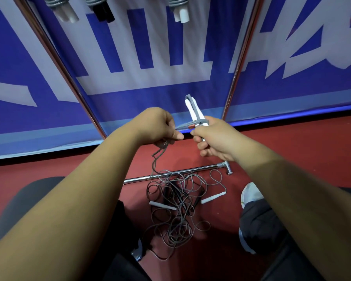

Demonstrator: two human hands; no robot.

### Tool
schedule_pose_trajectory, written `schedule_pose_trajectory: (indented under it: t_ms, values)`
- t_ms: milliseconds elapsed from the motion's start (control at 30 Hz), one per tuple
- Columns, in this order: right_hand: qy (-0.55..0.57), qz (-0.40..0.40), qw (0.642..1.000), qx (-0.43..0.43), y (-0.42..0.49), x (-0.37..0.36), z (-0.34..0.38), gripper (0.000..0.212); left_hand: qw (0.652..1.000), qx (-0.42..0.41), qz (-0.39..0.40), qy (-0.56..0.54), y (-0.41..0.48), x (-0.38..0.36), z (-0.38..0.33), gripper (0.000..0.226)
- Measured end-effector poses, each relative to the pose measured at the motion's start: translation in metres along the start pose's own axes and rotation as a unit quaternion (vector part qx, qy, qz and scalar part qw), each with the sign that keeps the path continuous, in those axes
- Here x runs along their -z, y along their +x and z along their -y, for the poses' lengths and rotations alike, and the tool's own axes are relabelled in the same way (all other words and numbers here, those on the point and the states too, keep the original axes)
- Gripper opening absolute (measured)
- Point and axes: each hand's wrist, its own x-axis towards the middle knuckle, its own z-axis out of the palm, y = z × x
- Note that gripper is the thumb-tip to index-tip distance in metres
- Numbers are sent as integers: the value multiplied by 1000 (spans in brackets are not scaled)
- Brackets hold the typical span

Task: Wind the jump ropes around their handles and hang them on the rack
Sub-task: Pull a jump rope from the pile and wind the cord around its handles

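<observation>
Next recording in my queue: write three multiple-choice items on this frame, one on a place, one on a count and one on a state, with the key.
1. Where does the tangle of loose ropes lie?
A. on the red floor by the person's feet
B. over a chair
C. in a box

2. How many wound ropes hang at the top of the view?
A. one
B. three
C. five

3. What is the right hand doing?
A. resting flat on the ground
B. hanging empty
C. gripping a pair of white handles

Key:
1 A, the cords sprawl on the floor across the chrome bar.
2 B, two bundles with white handles flank one with black handles.
3 C, its fingers curl round the handles while the left hand holds the grey rope.
</observation>
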Motion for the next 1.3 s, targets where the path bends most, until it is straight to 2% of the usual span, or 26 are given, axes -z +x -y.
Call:
schedule_pose_trajectory:
  t_ms: [67, 167, 233, 333, 533, 600, 733, 867, 967, 1133, 1300]
  values:
    - [30, 5, 1000, -7, 1, 1, 0, 18, 999, -8, -24, -31, -2, 4, -2, 37]
    - [54, 12, 998, -21, 0, 3, 0, 18, 999, -36, -25, -11, -3, 8, 1, 39]
    - [71, 22, 997, -27, -1, 4, 2, 17, 995, -47, 13, -85, -4, 7, 2, 42]
    - [89, 44, 995, -22, -4, 4, 5, 18, 986, -38, 12, -164, -7, 6, -1, 53]
    - [26, 110, 993, -13, -14, -6, 5, 18, 978, -8, -14, -206, -4, -2, -8, 72]
    - [18, 133, 991, -20, -16, -8, 4, 17, 962, -12, 1, -272, -1, -8, -6, 64]
    - [30, 165, 986, -23, -18, -8, 4, 15, 925, -50, 20, -377, 4, -16, -5, 32]
    - [85, 194, 977, -21, -18, -4, 7, 18, 915, -66, -26, -396, 6, -17, -7, 27]
    - [77, 212, 974, -5, -19, 1, 10, 10, 909, -62, -44, -409, 9, -17, -7, 28]
    - [65, 163, 984, -1, -22, 2, 14, 13, 910, -68, -51, -405, 11, -18, -7, 34]
    - [126, 60, 990, 13, -16, 7, 17, 14, 945, -53, -60, -318, 7, -4, -8, 45]
